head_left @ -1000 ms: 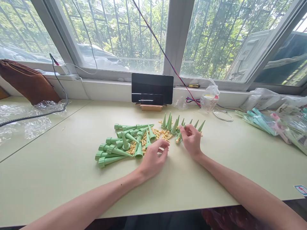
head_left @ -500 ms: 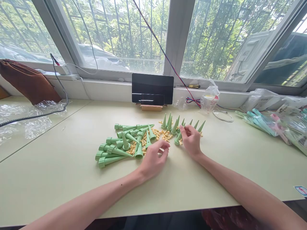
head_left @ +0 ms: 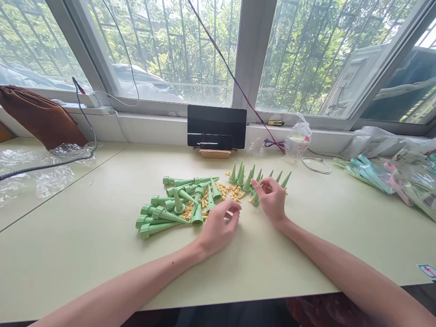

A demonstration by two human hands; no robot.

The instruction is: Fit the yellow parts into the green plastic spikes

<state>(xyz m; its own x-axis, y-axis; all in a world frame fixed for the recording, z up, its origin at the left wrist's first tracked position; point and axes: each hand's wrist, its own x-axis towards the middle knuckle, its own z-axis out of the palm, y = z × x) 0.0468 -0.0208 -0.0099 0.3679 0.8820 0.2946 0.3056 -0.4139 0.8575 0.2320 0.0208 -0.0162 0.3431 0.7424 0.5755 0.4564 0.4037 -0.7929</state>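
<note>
Two bare hands at a pale bench beneath barred windows: the right hand appears to pinch one green plastic spike, its grip closed between thumb and forefinger, though the fingers hide the spike's upper part. The left hand lies beside the loose heap, fingers softly curled, its grip relaxed and seemingly holding nothing; it probably rests there to be within reach of the pieces.

Just beyond the right hand, a cluster of standing spikes sits points up, most likely because the broad ends give the steadier footing. At left, the heaped spikes mostly lie on their sides, capped ends outward, while a few stand among them. Small yellow pegs spill between the two groups, a spot that seems handy to both hands.

By count: about nine tips show in the standing cluster and roughly sixteen spikes in the heap, where overlap blurs the tally; the pegs run to dozens, too jumbled to number. Behind them stand one dark-screened tablet and, at far left, one brown pouch.
</note>
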